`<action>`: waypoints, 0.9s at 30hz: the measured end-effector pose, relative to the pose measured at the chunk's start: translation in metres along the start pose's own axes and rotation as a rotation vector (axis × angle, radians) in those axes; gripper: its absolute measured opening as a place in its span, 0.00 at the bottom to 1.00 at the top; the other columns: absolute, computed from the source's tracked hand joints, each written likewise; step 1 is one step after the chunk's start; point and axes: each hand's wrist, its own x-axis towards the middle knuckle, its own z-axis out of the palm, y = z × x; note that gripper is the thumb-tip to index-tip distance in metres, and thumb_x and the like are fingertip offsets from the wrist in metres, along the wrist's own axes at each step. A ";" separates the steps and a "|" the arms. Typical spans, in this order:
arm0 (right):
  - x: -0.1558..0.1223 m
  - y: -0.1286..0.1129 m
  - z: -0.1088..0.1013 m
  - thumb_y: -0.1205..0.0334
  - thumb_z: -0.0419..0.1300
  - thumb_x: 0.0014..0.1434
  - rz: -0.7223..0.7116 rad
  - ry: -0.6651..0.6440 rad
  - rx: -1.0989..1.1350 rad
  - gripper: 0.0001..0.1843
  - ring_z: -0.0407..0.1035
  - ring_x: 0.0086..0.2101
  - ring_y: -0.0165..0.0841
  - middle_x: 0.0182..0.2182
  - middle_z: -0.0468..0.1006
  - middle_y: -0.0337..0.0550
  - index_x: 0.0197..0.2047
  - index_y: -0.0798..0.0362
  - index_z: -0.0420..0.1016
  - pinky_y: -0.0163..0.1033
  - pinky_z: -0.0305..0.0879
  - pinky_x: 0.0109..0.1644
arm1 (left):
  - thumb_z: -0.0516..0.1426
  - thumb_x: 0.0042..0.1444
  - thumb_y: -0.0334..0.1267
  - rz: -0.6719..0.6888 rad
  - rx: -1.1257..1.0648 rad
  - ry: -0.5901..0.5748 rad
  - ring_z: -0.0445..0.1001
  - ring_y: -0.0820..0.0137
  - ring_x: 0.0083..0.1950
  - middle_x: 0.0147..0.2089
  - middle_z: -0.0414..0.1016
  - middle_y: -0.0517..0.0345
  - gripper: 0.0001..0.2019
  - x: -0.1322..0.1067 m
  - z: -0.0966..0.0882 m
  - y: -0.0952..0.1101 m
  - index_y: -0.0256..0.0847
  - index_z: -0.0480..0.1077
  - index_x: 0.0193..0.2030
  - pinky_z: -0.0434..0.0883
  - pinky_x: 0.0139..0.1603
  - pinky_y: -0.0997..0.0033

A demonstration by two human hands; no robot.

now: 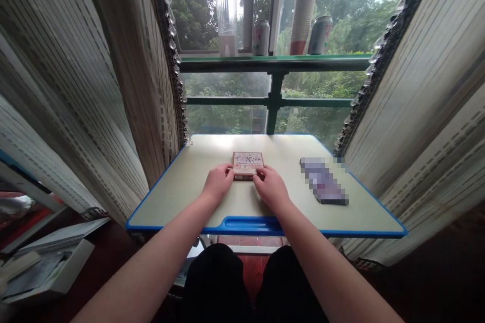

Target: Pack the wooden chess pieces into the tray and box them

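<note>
A small flat box [248, 162] with dark Chinese lettering and a reddish-brown edge lies near the middle of the pale desk [182, 197]. My left hand [220, 180] grips its left side with curled fingers. On the opposite side, my right hand [270, 185] holds the lower right corner between thumb and fingers. The box rests on the desktop or just over it; I cannot tell which. Parts of both hands' fingertips are hidden against the box's sides.
A pixelated dark flat object [324, 181] lies on the desk's right side. Blue trim and a pen groove [250, 224] line the front edge. Behind, the window ledge bears two cans [260, 38] and stacked cups [304, 5]. Curtains [125, 60] hang on both sides; an open white box [49, 267] sits lower left.
</note>
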 end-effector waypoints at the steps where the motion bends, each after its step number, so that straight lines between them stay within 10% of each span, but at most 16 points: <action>1: 0.004 0.000 -0.003 0.60 0.52 0.58 -0.010 -0.012 -0.016 0.22 0.56 0.60 0.43 0.58 0.65 0.54 0.52 0.57 0.73 0.43 0.53 0.62 | 0.49 0.56 0.37 -0.010 0.029 -0.007 0.74 0.58 0.49 0.48 0.76 0.42 0.17 0.005 0.000 0.000 0.32 0.72 0.47 0.68 0.52 0.61; 11: 0.076 0.018 -0.018 0.62 0.44 0.63 -0.125 -0.063 0.067 0.25 0.56 0.60 0.39 0.59 0.64 0.55 0.59 0.62 0.65 0.44 0.49 0.64 | 0.45 0.60 0.44 0.121 -0.037 -0.139 0.60 0.60 0.65 0.64 0.61 0.44 0.26 0.078 0.017 -0.015 0.34 0.59 0.62 0.57 0.64 0.61; 16: 0.074 0.039 0.001 0.56 0.47 0.62 -0.183 -0.134 0.213 0.23 0.60 0.58 0.37 0.57 0.68 0.50 0.54 0.56 0.71 0.43 0.52 0.63 | 0.41 0.61 0.51 0.095 -0.153 -0.230 0.67 0.61 0.59 0.58 0.70 0.47 0.27 0.080 0.030 -0.026 0.35 0.68 0.55 0.62 0.61 0.61; 27: 0.085 0.037 0.004 0.57 0.48 0.62 -0.246 -0.065 0.273 0.23 0.54 0.61 0.36 0.60 0.64 0.46 0.57 0.53 0.69 0.45 0.48 0.66 | 0.41 0.61 0.50 0.283 -0.066 -0.225 0.47 0.63 0.70 0.68 0.52 0.48 0.30 0.073 0.019 -0.024 0.32 0.57 0.64 0.46 0.69 0.60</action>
